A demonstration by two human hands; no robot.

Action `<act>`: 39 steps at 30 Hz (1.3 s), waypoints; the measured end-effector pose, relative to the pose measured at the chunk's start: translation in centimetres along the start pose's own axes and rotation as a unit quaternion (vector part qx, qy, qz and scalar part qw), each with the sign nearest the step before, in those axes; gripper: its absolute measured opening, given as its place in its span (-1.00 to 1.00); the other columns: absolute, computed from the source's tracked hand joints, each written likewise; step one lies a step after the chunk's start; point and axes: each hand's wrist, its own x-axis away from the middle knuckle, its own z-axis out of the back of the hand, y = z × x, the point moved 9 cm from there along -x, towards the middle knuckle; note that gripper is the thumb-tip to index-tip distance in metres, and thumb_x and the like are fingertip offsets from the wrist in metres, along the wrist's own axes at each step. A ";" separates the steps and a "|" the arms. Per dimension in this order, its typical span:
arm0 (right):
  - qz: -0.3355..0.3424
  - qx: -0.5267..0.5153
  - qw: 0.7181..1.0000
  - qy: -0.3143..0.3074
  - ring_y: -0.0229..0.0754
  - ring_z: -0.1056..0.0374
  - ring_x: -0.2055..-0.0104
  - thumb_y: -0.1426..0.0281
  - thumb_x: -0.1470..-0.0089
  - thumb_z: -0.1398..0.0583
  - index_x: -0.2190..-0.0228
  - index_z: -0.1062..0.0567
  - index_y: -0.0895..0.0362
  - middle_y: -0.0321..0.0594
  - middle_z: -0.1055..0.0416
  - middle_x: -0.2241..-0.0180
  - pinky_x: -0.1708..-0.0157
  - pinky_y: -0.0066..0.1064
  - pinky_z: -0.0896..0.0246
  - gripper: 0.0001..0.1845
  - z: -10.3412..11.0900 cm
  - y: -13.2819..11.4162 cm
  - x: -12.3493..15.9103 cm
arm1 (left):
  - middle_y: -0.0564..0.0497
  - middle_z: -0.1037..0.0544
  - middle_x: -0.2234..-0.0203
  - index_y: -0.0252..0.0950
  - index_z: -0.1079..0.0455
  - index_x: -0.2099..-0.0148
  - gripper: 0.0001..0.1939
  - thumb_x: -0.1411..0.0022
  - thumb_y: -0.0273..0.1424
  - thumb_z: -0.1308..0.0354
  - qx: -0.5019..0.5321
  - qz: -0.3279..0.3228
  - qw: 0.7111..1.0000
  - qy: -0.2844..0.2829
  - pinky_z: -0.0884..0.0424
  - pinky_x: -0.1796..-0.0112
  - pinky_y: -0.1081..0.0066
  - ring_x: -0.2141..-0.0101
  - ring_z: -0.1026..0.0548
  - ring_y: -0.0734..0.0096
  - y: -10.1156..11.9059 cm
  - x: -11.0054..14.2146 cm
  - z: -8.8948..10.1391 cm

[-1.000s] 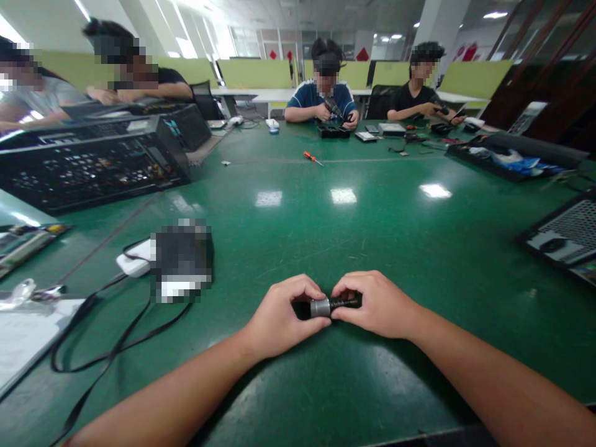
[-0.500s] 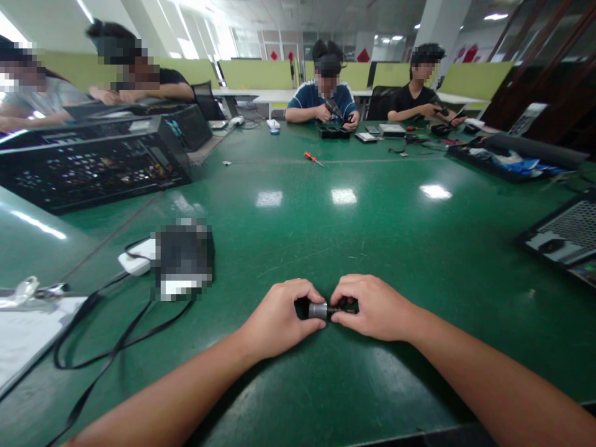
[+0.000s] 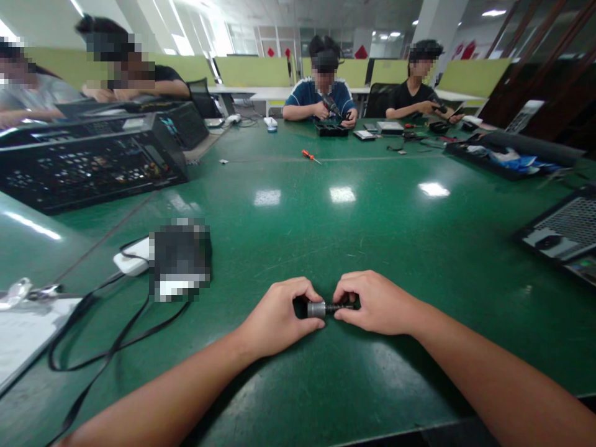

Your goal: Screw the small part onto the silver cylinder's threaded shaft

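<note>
Near the front of the green table, both my hands are on one small metal part, a silver cylinder (image 3: 316,309) with a dark, ridged shaft (image 3: 331,308) sticking out to the right. My left hand (image 3: 282,316) is closed around the cylinder, thumb below and fingers above. The thumb and fingers of my right hand (image 3: 372,303) pinch the shaft, hiding part of its right end. The part lies level, and its exact kind is too small to make out.
To the left lie a blurred dark object (image 3: 180,257) with a black strap, a white block (image 3: 133,257) and a clipboard (image 3: 37,338). An open computer case (image 3: 93,164) stands beyond. An orange screwdriver (image 3: 310,156) lies ahead. Perforated metal panel (image 3: 570,226) at right; several people work around the table.
My right hand has shifted slightly right and up, away from the cylinder, so more of the ridged shaft shows. My left hand keeps its hold on the cylinder.
</note>
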 end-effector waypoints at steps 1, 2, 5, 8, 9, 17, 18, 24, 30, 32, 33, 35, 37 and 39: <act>-0.001 0.000 1.000 -0.001 -0.25 -0.40 0.33 0.45 -0.06 -0.38 0.31 -0.61 0.13 -0.27 -0.51 0.36 0.28 -0.42 -0.20 -0.90 0.0 0.0 0.0 | 0.08 -0.59 0.36 -0.27 -0.49 0.30 -0.77 0.01 -0.51 -0.46 0.000 0.000 1.000 0.001 -0.38 0.22 0.35 0.29 -0.55 0.30 0.0 0.0 0.0; -0.002 0.000 1.000 -0.003 -0.26 -0.40 0.34 0.45 -0.05 -0.38 0.31 -0.61 0.13 -0.27 -0.51 0.36 0.29 -0.43 -0.20 -0.90 0.1 0.1 0.0 | 0.08 -0.59 0.36 -0.27 -0.49 0.30 -0.77 0.01 -0.51 -0.45 -0.001 0.001 1.000 0.002 -0.38 0.22 0.35 0.29 -0.55 0.31 0.1 0.0 0.0; -0.009 0.001 1.000 -0.010 -0.26 -0.39 0.35 0.47 -0.04 -0.38 0.31 -0.62 0.14 -0.27 -0.51 0.37 0.31 -0.44 -0.20 -0.89 0.2 0.2 0.0 | 0.08 -0.59 0.37 -0.27 -0.49 0.30 -0.78 0.01 -0.52 -0.45 -0.003 -0.001 1.000 0.003 -0.38 0.23 0.36 0.30 -0.55 0.32 0.2 0.1 0.1; -0.010 0.001 1.000 -0.014 -0.27 -0.38 0.35 0.47 -0.03 -0.38 0.31 -0.62 0.15 -0.27 -0.51 0.36 0.31 -0.44 -0.20 -0.88 0.4 0.1 0.0 | 0.09 -0.59 0.38 -0.26 -0.49 0.30 -0.78 0.00 -0.51 -0.44 -0.004 -0.009 1.000 0.003 -0.38 0.24 0.37 0.31 -0.55 0.33 0.3 0.1 0.1; -0.010 0.000 1.000 -0.015 -0.27 -0.38 0.36 0.47 -0.03 -0.39 0.31 -0.62 0.15 -0.27 -0.51 0.37 0.31 -0.44 -0.19 -0.88 0.4 0.1 0.0 | 0.09 -0.59 0.38 -0.26 -0.49 0.30 -0.78 0.00 -0.51 -0.44 -0.004 -0.011 1.000 0.003 -0.39 0.24 0.37 0.31 -0.55 0.33 0.4 0.1 0.2; -0.013 0.004 1.000 -0.027 -0.29 -0.34 0.39 0.47 -0.02 -0.40 0.35 -0.62 0.15 -0.29 -0.47 0.42 0.36 -0.46 -0.15 -0.90 0.8 0.4 0.2 | 0.08 -0.59 0.38 -0.27 -0.49 0.31 -0.79 0.00 -0.51 -0.44 -0.002 -0.008 1.000 0.003 -0.39 0.23 0.36 0.31 -0.55 0.33 0.3 0.0 0.2; -0.012 0.006 1.000 -0.027 -0.29 -0.33 0.39 0.47 -0.02 -0.40 0.35 -0.62 0.15 -0.29 -0.47 0.42 0.36 -0.46 -0.15 -0.91 0.8 0.5 0.2 | 0.08 -0.60 0.38 -0.27 -0.49 0.31 -0.79 0.00 -0.51 -0.44 0.000 -0.008 1.000 0.002 -0.39 0.23 0.36 0.31 -0.55 0.33 0.2 0.0 0.2; -0.010 -0.001 0.999 -0.032 -0.28 -0.35 0.39 0.47 -0.01 -0.40 0.35 -0.63 0.15 -0.28 -0.48 0.42 0.37 -0.46 -0.16 -0.90 1.0 0.6 0.2 | 0.09 -0.60 0.37 -0.26 -0.50 0.30 -0.78 0.00 -0.52 -0.44 0.001 -0.013 1.000 0.002 -0.39 0.23 0.37 0.31 -0.56 0.33 0.3 0.0 0.2; -0.017 -0.004 0.999 -0.038 -0.28 -0.35 0.40 0.46 0.00 -0.40 0.36 -0.64 0.15 -0.28 -0.49 0.42 0.37 -0.46 -0.18 -0.90 1.1 1.0 0.3 | 0.09 -0.60 0.38 -0.27 -0.49 0.30 -0.78 0.00 -0.52 -0.45 0.002 -0.015 1.000 0.004 -0.39 0.23 0.37 0.31 -0.56 0.34 0.5 0.0 0.3; -0.018 -0.005 0.999 -0.040 -0.28 -0.35 0.40 0.45 -0.01 -0.40 0.36 -0.64 0.15 -0.28 -0.49 0.42 0.37 -0.46 -0.18 -0.91 1.2 1.1 0.4 | 0.09 -0.60 0.37 -0.27 -0.49 0.30 -0.78 0.00 -0.52 -0.45 0.004 -0.015 1.000 0.002 -0.39 0.23 0.37 0.31 -0.56 0.34 0.5 0.0 0.2; -0.018 -0.005 0.999 -0.041 -0.28 -0.36 0.39 0.45 -0.01 -0.40 0.36 -0.64 0.15 -0.28 -0.50 0.42 0.37 -0.46 -0.18 -0.91 1.2 1.1 0.4 | 0.09 -0.60 0.37 -0.27 -0.49 0.30 -0.78 0.00 -0.53 -0.45 0.004 -0.014 1.000 0.003 -0.39 0.23 0.37 0.31 -0.56 0.34 0.5 0.0 0.2; -0.019 -0.004 0.999 -0.043 -0.27 -0.36 0.39 0.45 -0.01 -0.40 0.36 -0.63 0.15 -0.28 -0.50 0.41 0.37 -0.45 -0.19 -0.91 1.2 1.1 0.4 | 0.09 -0.59 0.37 -0.27 -0.50 0.30 -0.78 0.00 -0.53 -0.45 0.003 -0.013 1.000 0.003 -0.39 0.23 0.37 0.31 -0.56 0.34 0.4 0.0 0.2; -0.019 -0.002 0.999 -0.045 -0.27 -0.36 0.39 0.46 0.00 -0.39 0.36 -0.64 0.15 -0.27 -0.51 0.41 0.37 -0.45 -0.19 -0.91 1.3 1.1 0.5 | 0.09 -0.59 0.37 -0.27 -0.50 0.30 -0.78 0.00 -0.53 -0.45 0.003 -0.013 1.000 0.004 -0.39 0.23 0.37 0.31 -0.56 0.34 0.5 -0.1 0.2; -0.020 -0.001 0.998 -0.051 -0.26 -0.37 0.38 0.47 -0.01 -0.39 0.35 -0.64 0.15 -0.27 -0.52 0.40 0.36 -0.44 -0.20 -0.91 1.3 1.1 0.5 | 0.09 -0.59 0.38 -0.27 -0.49 0.30 -0.78 0.00 -0.53 -0.45 0.004 -0.015 1.000 0.005 -0.39 0.23 0.37 0.31 -0.56 0.35 0.6 0.0 0.3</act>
